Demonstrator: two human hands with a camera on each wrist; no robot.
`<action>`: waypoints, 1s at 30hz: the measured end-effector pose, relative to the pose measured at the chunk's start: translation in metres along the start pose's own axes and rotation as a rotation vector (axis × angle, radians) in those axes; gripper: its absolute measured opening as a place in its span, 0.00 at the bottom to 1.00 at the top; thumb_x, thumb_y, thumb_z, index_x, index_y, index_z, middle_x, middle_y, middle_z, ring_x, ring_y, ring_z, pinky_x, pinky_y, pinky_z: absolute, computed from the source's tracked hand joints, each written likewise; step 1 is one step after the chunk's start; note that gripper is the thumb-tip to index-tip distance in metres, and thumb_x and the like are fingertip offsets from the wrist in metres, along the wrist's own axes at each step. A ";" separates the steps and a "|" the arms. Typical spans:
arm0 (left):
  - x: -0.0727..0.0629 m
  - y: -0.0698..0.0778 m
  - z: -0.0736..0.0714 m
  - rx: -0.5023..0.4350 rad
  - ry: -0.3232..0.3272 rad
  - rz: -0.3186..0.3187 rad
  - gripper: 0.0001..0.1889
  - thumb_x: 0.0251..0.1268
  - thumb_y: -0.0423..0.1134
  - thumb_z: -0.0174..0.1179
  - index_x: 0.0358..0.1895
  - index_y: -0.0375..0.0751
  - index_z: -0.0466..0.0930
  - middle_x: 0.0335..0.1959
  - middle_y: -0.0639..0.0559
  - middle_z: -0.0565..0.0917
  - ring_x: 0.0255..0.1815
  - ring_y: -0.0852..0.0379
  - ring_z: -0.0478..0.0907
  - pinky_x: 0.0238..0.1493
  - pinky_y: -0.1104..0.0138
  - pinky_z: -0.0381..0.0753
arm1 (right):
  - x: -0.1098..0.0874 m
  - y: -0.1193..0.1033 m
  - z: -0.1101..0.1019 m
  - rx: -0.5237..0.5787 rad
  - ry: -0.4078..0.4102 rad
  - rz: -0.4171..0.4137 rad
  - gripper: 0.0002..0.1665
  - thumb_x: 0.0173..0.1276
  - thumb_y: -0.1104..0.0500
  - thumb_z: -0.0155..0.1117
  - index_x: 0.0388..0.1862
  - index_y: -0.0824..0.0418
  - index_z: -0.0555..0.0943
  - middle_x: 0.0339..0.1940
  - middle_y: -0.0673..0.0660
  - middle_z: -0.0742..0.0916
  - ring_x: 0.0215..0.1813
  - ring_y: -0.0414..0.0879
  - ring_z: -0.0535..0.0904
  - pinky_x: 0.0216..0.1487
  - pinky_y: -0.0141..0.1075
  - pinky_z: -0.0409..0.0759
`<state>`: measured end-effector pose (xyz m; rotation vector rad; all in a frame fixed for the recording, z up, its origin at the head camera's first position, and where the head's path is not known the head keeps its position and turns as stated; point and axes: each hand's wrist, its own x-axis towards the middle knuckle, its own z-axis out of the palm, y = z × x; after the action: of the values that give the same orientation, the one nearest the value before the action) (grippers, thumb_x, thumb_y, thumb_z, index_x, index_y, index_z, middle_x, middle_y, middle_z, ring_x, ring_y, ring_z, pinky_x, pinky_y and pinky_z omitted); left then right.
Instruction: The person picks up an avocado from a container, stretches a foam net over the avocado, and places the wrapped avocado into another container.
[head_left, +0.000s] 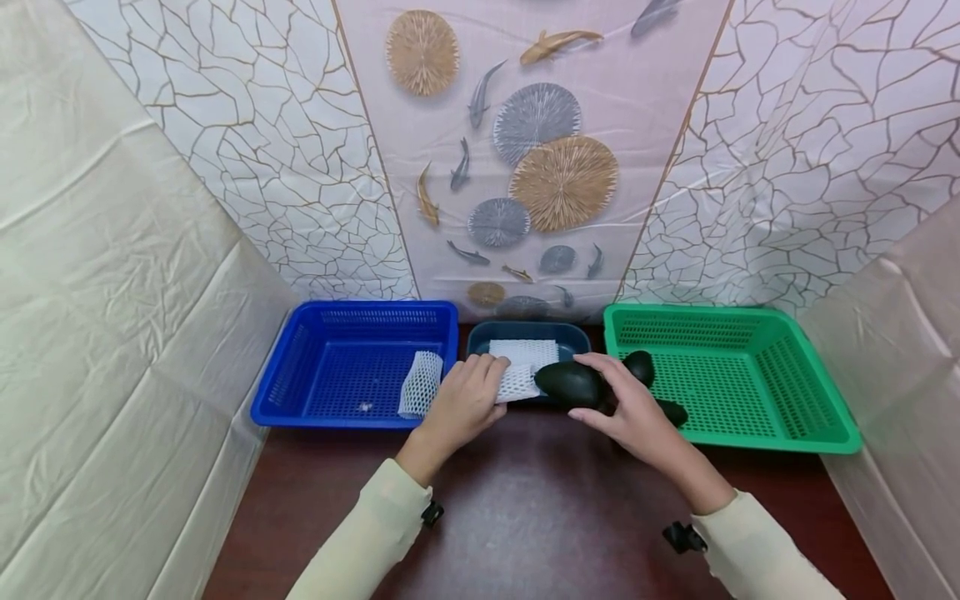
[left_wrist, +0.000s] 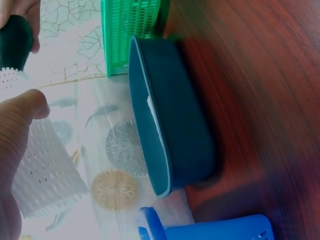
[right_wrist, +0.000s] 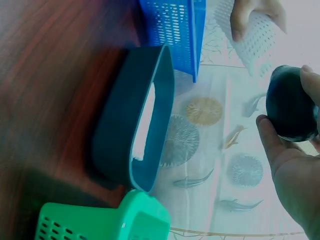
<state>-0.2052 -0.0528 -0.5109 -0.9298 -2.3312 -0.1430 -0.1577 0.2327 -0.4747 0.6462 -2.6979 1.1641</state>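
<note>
My left hand [head_left: 463, 398] pinches a white foam net sleeve [head_left: 517, 384] above the small teal tub [head_left: 579, 335]. In my right hand [head_left: 637, 414] is a dark green avocado [head_left: 572, 384], gripped between thumb and fingers. Its narrow end points left, at the mouth of the sleeve; in the left wrist view the avocado [left_wrist: 15, 42] meets the sleeve's [left_wrist: 47, 172] edge. How far the tip reaches inside cannot be told. More white foam netting [head_left: 525, 349] lies in the tub.
On the left stands a blue basket [head_left: 356, 312] with a foam-netted piece [head_left: 421, 385] at its right side. To the right, a green basket [head_left: 821, 392] holds a dark avocado [head_left: 640, 367] and another dark fruit [head_left: 673, 412], partly behind my right hand. Patterned cloth hangs behind.
</note>
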 end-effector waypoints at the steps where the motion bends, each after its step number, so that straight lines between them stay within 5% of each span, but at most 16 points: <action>1: 0.000 0.001 0.000 0.004 0.005 0.005 0.27 0.54 0.41 0.69 0.58 0.37 0.75 0.46 0.47 0.83 0.40 0.51 0.79 0.36 0.61 0.81 | 0.001 -0.001 0.000 -0.002 -0.002 -0.011 0.46 0.64 0.51 0.78 0.78 0.54 0.67 0.74 0.58 0.74 0.72 0.55 0.72 0.62 0.56 0.77; 8: 0.002 0.006 -0.001 -0.042 0.009 0.020 0.30 0.52 0.42 0.73 0.58 0.37 0.75 0.46 0.47 0.83 0.39 0.50 0.79 0.34 0.61 0.81 | 0.003 -0.006 0.001 0.013 -0.034 -0.031 0.46 0.65 0.52 0.77 0.79 0.51 0.67 0.73 0.57 0.75 0.72 0.54 0.73 0.59 0.54 0.80; 15: 0.002 0.013 -0.003 -0.133 0.008 0.028 0.26 0.61 0.43 0.70 0.60 0.37 0.75 0.49 0.47 0.84 0.46 0.52 0.81 0.42 0.63 0.84 | 0.005 -0.005 0.008 0.045 -0.052 -0.014 0.46 0.64 0.49 0.78 0.79 0.48 0.68 0.73 0.53 0.77 0.72 0.49 0.74 0.62 0.49 0.80; 22: 0.000 0.017 -0.003 -0.174 -0.012 0.043 0.28 0.66 0.49 0.70 0.63 0.37 0.74 0.53 0.47 0.84 0.52 0.54 0.81 0.47 0.65 0.85 | 0.006 -0.006 0.015 0.096 0.000 -0.017 0.43 0.59 0.54 0.81 0.72 0.53 0.73 0.65 0.55 0.81 0.51 0.43 0.78 0.46 0.37 0.83; 30: 0.002 0.022 -0.002 -0.187 -0.007 0.046 0.32 0.65 0.51 0.71 0.64 0.36 0.73 0.54 0.46 0.83 0.52 0.53 0.81 0.47 0.62 0.85 | 0.005 -0.005 0.021 0.050 0.048 -0.039 0.42 0.57 0.54 0.83 0.70 0.55 0.77 0.62 0.53 0.81 0.54 0.42 0.78 0.46 0.33 0.84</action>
<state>-0.1912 -0.0361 -0.5112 -1.0751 -2.3307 -0.3445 -0.1593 0.2127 -0.4847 0.6656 -2.6121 1.2248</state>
